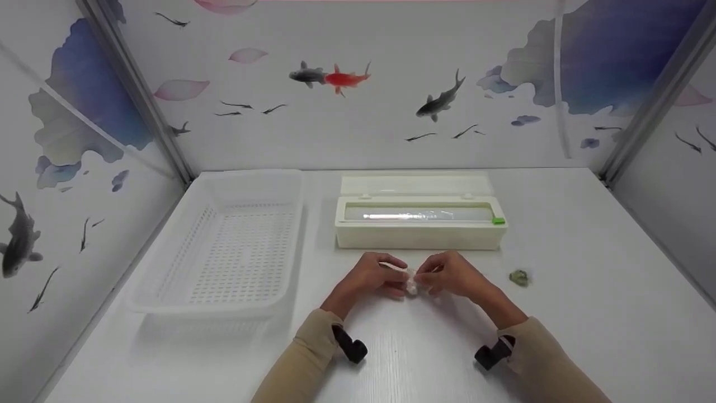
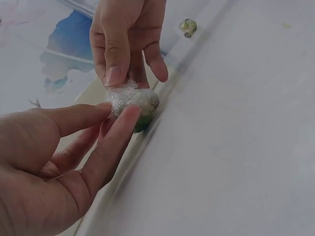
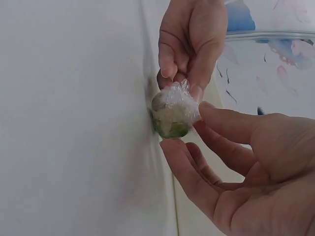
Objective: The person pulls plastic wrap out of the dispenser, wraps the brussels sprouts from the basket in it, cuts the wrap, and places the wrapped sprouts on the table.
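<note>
A small, round green-and-whitish piece point(image 3: 172, 129), bunched up in clear cling film point(image 2: 129, 96), is between both hands just in front of the cream box. My left hand point(image 1: 377, 275) pinches the wrapped bundle between thumb and fingers. From the other side, my right hand point(image 1: 450, 272) pinches the gathered film with its thumb and forefinger. The wrist views show crumpled film covering the upper part, with green showing below. What exactly the piece is cannot be told. A second small green piece point(image 1: 519, 277), seemingly wrapped too, lies on the table to the right.
Behind the hands stands a cream cling film dispenser point(image 1: 419, 238), its lid point(image 1: 417, 183) raised, with a green slider point(image 1: 498, 220) at the right end. On the left is a white perforated plastic basket point(image 1: 296, 246). Printed panels point(image 1: 386, 112) enclose the white table point(image 1: 391, 358).
</note>
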